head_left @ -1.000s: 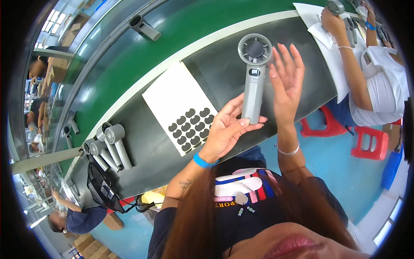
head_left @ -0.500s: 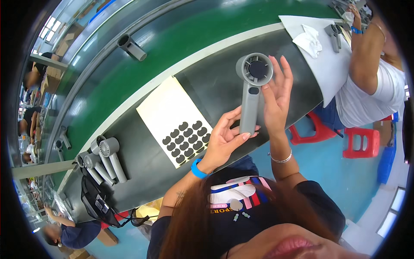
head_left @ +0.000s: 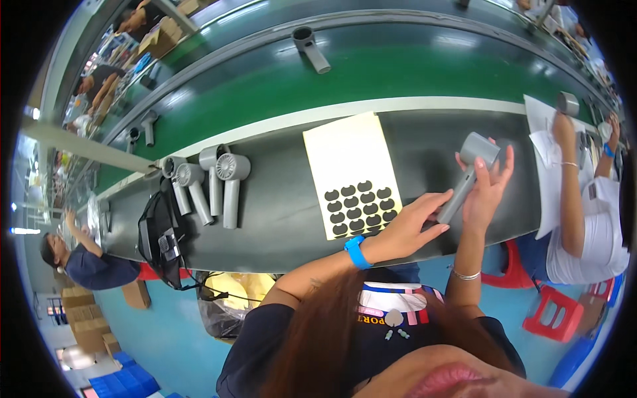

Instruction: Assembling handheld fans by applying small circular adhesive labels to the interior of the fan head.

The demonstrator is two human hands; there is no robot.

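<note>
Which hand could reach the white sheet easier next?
Probably the left hand: it's nearer the white sheet. The right hand is farther away, though both hold the grey fan.

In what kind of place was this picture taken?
Probably a factory assembly line: a long green surface like a conveyor belt, several similar gray handheld fans, and a sheet bearing rows of black patches.
</note>
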